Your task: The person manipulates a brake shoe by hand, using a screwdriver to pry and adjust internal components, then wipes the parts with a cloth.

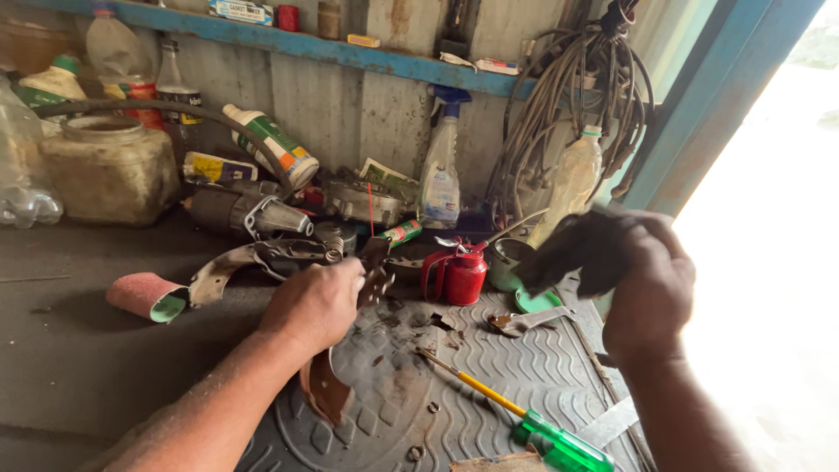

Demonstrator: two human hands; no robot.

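Observation:
My left hand [315, 304] is closed around a rusty, curved metal strip [325, 385] that runs from above my fist down toward the rubber mat [489, 350]. Its upper end near my fingers is dark and pitted. My right hand [651, 288] is raised at the right and grips a dark, crumpled rag [568, 249], held in the air above the bench's right edge. The two hands are apart, with a red oil can [461, 275] standing between and behind them.
A green-handled screwdriver [524, 419] lies on the mat near me. Behind are a spray bottle [440, 175], motor parts [249, 214], a roll of sandpaper [147, 295], a dusty jar [109, 170], bottles, and hanging cables [568, 96]. A blue shelf [350, 52] runs above.

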